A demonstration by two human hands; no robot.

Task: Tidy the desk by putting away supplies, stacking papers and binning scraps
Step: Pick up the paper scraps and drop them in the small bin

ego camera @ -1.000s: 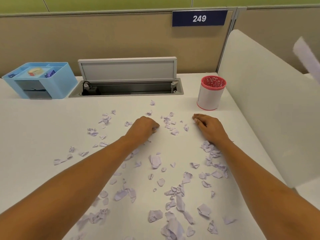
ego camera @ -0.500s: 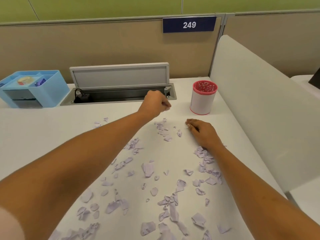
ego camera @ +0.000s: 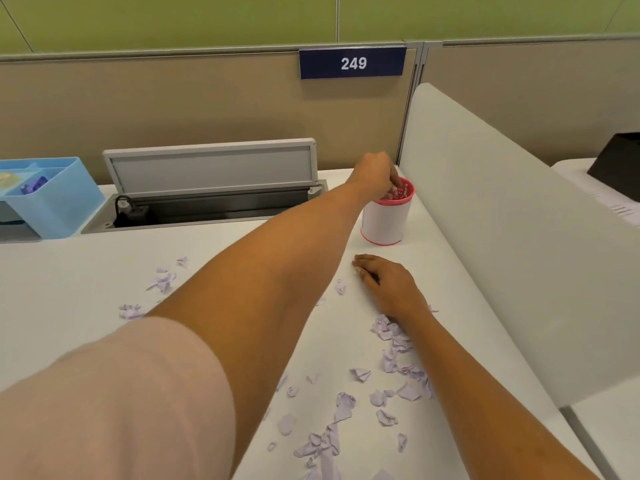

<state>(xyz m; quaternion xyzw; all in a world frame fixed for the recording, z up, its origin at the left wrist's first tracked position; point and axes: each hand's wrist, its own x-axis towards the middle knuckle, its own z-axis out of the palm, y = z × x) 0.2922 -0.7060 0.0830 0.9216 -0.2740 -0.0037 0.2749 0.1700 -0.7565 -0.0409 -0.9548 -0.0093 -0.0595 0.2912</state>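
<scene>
Lilac paper scraps (ego camera: 394,344) lie torn and crumpled across the white bench (ego camera: 69,289) in the head view. They are thickest along the right forearm and near the front edge. A few loose clusters lie to the left of the left arm.

The left hand (ego camera: 375,174) reaches across to the far right corner and hovers at the mouth of a red-rimmed white pot (ego camera: 384,220). Its fingers (ego camera: 394,183) are curled and bunched together, with the tips dipping just inside the red mesh rim. Pale bits show under them, but I cannot tell whether they are pinched or already in the pot. A pale pink sleeve (ego camera: 121,393) covers the upper left arm.

The right hand (ego camera: 391,285) rests palm down on the bench, nearer than the pot and apart from it. Its fingers (ego camera: 363,263) are straight and close together, and they hold nothing. One small scrap lies just beside them.

Along the back stand a light blue desk organiser (ego camera: 55,202) at the far left and an open grey cable tray (ego camera: 211,168) with its lid raised. Above on the partition is a navy number plate (ego camera: 352,63) reading 249. A white divider panel (ego camera: 502,220) borders the bench on the right.
</scene>
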